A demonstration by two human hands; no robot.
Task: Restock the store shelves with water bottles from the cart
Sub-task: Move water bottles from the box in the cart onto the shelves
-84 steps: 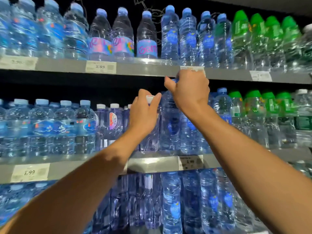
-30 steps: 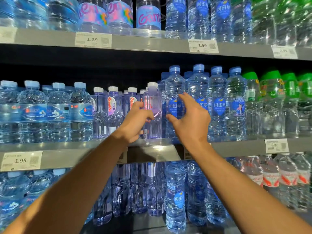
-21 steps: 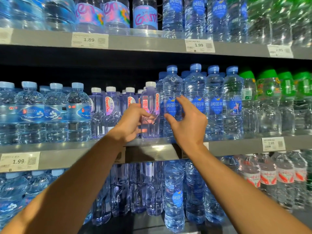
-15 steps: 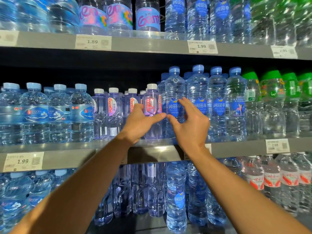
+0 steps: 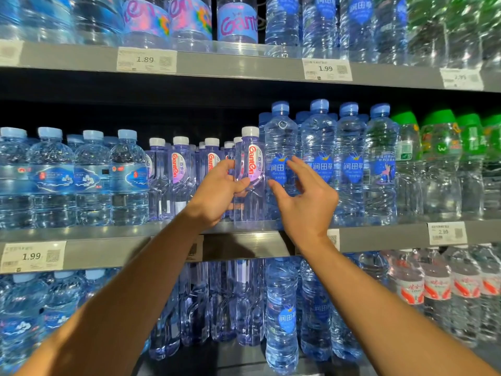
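The purple-tinted bottle (image 5: pixel 250 180) stands right at the front lip of the middle shelf (image 5: pixel 244 244), base just behind the metal edge, so there's basically no room forward. It's packed in sideways too: a tall blue-cap bottle (image 5: pixel 281 158) sits just beside it on the right, and more white-cap bottles (image 5: pixel 181 175) of the same kind line up on its left. Only real free room is above, a dark gap between the caps and the upper shelf (image 5: pixel 238 67). The person's left hand (image 5: pixel 217 194) grips the purple-tinted bottle around its waist, thumb across the front below the label and fingers wrapped round the left side. The right hand (image 5: pixel 306 204) is near the tall blue-cap bottle with fingers spread and loosely bent, holding nothing; can't tell if the fingertips touch it. The bottle itself is upright, clear with a violet tint, white cap, vertical red "Ganten" lettering on a pale label. Price tags (image 5: pixel 32 257) hang along the shelf edges.
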